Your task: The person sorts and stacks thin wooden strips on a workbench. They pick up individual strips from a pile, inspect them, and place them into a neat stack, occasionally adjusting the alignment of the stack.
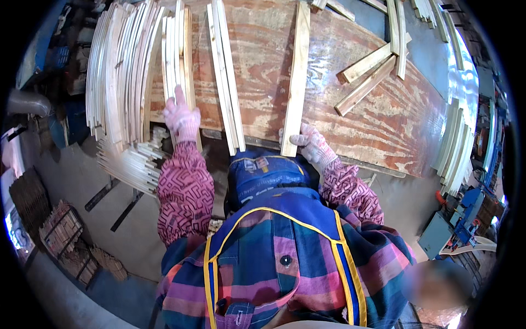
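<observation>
My right hand, in a pale knitted glove, is closed around the near end of a wooden strip that lies lengthwise on the plywood tabletop. My left hand, gloved alike, rests at a small group of strips with its fingers stretched out over them and not wrapped round any. Between my hands lies a narrow pair of strips, their near ends jutting past the table edge towards my blue apron.
Many strips are lined up at the left, with more stacked below. Loose short pieces lie crossed at the right. Another stack stands beyond the table, near a blue-grey machine. A person is at the lower right.
</observation>
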Demonstrator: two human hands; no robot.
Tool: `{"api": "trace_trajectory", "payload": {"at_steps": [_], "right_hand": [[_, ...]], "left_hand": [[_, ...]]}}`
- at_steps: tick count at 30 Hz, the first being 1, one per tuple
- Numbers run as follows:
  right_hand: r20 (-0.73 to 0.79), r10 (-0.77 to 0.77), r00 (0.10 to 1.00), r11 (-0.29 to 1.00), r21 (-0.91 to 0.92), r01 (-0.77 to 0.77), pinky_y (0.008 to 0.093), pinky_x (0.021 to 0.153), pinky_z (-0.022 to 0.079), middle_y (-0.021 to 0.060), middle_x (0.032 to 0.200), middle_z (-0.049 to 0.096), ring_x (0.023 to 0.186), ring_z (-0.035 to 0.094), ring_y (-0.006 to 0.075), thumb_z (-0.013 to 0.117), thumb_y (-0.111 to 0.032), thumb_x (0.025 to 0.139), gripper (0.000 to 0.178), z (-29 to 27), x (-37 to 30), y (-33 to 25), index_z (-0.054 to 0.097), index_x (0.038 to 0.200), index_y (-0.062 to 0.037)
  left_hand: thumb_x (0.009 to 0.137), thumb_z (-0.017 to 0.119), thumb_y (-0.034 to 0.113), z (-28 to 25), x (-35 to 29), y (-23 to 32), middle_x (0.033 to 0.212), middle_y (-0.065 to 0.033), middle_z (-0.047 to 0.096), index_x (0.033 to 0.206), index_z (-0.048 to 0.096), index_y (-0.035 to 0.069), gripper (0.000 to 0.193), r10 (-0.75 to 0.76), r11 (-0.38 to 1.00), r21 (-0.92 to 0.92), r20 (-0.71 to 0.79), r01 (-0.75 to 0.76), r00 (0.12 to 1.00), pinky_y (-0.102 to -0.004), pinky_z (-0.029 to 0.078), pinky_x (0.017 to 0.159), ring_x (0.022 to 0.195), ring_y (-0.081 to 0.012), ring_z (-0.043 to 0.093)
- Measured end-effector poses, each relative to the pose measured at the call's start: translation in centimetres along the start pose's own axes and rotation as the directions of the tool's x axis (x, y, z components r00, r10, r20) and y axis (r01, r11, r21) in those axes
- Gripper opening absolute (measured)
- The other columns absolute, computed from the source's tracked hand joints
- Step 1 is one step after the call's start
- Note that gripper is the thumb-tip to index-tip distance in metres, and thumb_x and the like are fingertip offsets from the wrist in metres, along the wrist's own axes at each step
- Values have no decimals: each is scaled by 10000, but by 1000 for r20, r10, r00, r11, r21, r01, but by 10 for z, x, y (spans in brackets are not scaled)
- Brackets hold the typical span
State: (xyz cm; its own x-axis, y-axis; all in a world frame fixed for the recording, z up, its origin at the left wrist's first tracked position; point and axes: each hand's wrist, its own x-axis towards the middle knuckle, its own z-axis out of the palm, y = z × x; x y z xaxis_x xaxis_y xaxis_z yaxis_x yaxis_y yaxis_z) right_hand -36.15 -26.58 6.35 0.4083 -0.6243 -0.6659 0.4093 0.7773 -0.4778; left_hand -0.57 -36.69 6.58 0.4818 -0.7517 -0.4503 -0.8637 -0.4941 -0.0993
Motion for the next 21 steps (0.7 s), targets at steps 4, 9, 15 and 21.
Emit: {"api": "trace_trajectory", "payload": {"at_steps": [4,9,15,21], "right_hand": [[133,36,990,999,-30,-32,390,882,553,117,1071,692,997,668,253,796,-119,797,528,-8,13,13,584,1269,-16],[11,131,991,944,-306,-122,365,942,523,84,1104,685,1018,649,216,698,-3,855,419,1,28,15,606,1263,-14],[301,278,912,925,-340,-170,285,888,506,18,1135,674,984,622,135,681,-47,902,466,24,40,-32,574,1354,-7],[154,-374,915,336,-896,289,337,868,533,135,1098,702,984,671,244,692,-229,915,353,15,157,-161,672,1214,-44]], "left_hand": [[902,642,379,9,-9,20,1513,-174,393,1574,211,285,804,156,981,-67,-286,-182,946,-468,304,1144,1343,-388,436],[827,677,568,21,-34,76,1572,-210,291,1591,138,158,1021,243,918,-320,-13,-234,970,-520,276,1165,1404,-408,337],[831,690,611,28,-67,119,1376,-193,509,1482,384,92,887,381,628,-708,-84,-324,921,-410,413,1055,1206,-285,527],[880,712,252,22,-52,110,1037,-84,712,1189,673,82,355,324,348,-933,32,-88,946,-326,515,854,918,-215,657]]}}
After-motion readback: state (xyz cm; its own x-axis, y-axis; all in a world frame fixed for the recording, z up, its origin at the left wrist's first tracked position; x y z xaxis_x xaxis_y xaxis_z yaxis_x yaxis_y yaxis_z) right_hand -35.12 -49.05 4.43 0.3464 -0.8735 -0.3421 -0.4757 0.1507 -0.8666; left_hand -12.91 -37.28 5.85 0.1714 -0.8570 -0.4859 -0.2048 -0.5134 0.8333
